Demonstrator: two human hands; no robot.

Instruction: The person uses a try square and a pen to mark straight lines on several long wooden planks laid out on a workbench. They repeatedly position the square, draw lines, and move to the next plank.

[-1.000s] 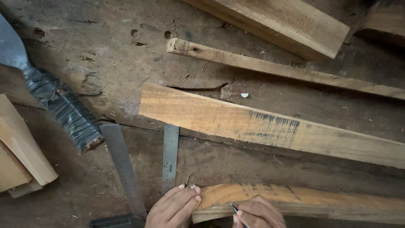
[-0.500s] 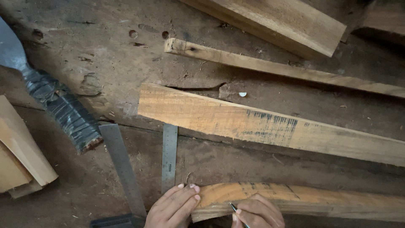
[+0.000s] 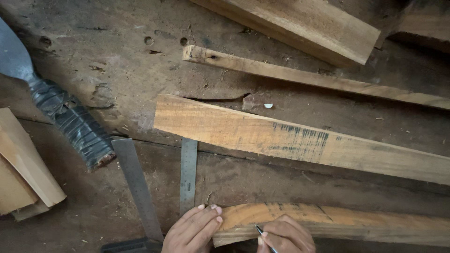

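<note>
The right hand [image 3: 287, 235] pinches a pencil [image 3: 262, 233] with its tip on the curved wooden piece [image 3: 337, 222], whose long axis runs off to the right. The left hand [image 3: 194, 229] presses flat, fingers together, on that piece's left end, beside the steel ruler [image 3: 188, 173]; a longer plank [image 3: 290, 138] lies beyond the piece

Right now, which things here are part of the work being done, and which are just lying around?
In use:
left hand pressing on the curved board
right hand holding a pencil to that board

Lying about:
steel ruler
square
big knife
long plank
thin strip
thick plank
offcuts
</note>
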